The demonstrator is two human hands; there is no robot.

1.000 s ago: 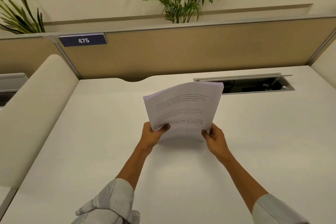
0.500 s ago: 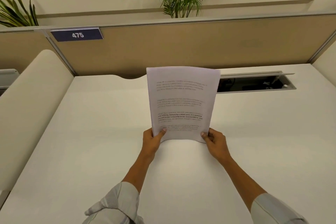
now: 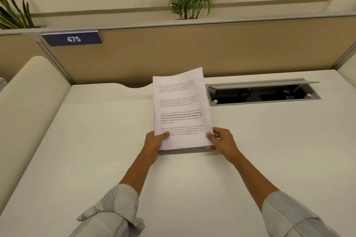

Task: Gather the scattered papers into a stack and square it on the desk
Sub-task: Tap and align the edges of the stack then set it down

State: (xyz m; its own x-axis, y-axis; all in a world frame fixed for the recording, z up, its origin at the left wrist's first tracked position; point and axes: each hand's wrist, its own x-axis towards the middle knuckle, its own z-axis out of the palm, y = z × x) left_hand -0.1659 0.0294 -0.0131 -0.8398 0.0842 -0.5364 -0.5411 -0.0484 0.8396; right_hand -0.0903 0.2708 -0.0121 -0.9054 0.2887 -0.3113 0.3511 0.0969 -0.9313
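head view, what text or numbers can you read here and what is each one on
"475": white digits on the dark blue plate at the top of the partition.
"Defined by a slower pace, it is centered around strong community bonds, local traditions, and primary": bold lines on the top sheet of the paper stack.
The sheet's lighter paragraphs: too small to read reliably.
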